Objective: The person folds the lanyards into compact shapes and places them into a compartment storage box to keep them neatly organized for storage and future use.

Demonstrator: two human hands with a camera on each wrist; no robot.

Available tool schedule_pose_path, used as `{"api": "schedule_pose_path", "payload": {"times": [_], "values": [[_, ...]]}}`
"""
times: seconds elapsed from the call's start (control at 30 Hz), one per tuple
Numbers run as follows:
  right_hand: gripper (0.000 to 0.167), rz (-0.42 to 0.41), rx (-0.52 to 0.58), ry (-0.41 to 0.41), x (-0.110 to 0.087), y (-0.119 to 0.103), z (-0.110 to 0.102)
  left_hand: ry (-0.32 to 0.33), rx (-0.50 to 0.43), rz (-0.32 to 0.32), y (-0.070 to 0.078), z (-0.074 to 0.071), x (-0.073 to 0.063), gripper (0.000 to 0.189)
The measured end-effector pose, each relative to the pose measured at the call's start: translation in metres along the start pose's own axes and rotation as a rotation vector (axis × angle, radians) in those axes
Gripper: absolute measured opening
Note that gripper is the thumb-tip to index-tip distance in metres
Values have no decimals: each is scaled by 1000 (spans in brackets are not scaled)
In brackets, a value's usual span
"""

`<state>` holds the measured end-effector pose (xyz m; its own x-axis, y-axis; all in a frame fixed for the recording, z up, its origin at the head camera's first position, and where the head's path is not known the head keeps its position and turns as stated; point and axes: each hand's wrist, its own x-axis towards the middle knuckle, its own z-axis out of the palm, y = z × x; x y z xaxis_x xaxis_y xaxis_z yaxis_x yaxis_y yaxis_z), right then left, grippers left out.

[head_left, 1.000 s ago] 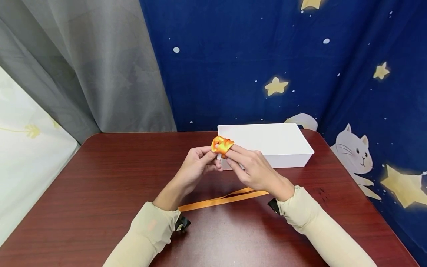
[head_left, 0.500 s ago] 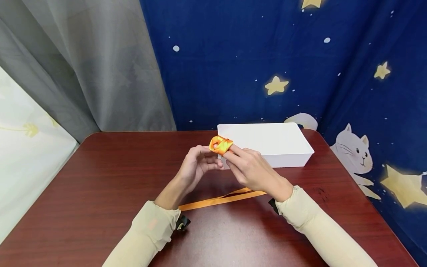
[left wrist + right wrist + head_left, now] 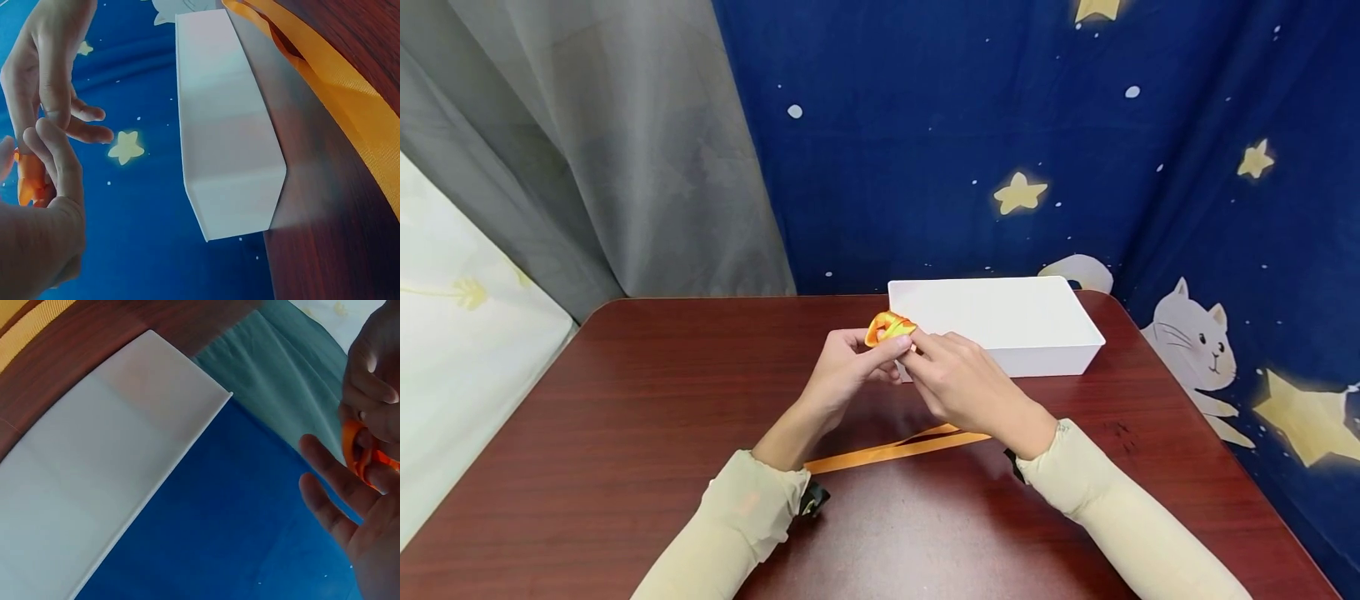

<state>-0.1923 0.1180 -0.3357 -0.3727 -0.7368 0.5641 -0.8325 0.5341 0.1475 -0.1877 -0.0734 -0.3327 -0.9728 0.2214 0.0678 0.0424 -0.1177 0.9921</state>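
A shiny orange satin ribbon point(image 3: 889, 327), wound into a small loop, is held up in front of the white box. My left hand point(image 3: 835, 379) pinches it from the left, thumb laid across its lower front. From the other side my right hand point(image 3: 973, 387) grips the loop, with a fingertip inside the winding. The left wrist view has the orange loop point(image 3: 30, 181) around a finger, partly covered by my left fingers. In the right wrist view, the loop point(image 3: 354, 447) sits between both hands, while two right fingers point(image 3: 334, 519) stick out straight.
A flat orange ribbon point(image 3: 895, 452) lies across the brown table point(image 3: 662, 400) beneath my hands, with a gap between its strands at the right. The white box point(image 3: 1045, 362) stands at the table's back edge. Blue and grey curtains point(image 3: 880, 167) hang behind.
The left thumb, lowered off the loop half a second ago, now presses across its front. The ribbon loop has shifted slightly left and tilted, with the right fingers moving along.
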Motion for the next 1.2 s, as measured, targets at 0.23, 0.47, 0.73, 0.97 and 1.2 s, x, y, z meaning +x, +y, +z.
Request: {"api": "schedule_pose_path", "payload": {"times": [0.23, 0.47, 0.73, 0.97, 1.2], "values": [[22, 9, 33, -11, 3, -3, -3, -20, -15, 10, -1, -1, 0, 28], [32, 8, 78, 10, 2, -2, -4, -39, -11, 17, 3, -3, 0, 29], [26, -21, 264, 172, -1, 4, 1, -75, -5, -20, 2, -5, 3, 32], [23, 53, 562, 324, 0, 6, 6, -116, -18, 3, 2, -2, 3, 32], [31, 267, 883, 359, 0, 2, 4, -152, 40, 46, -5, -1, 4, 30]]}}
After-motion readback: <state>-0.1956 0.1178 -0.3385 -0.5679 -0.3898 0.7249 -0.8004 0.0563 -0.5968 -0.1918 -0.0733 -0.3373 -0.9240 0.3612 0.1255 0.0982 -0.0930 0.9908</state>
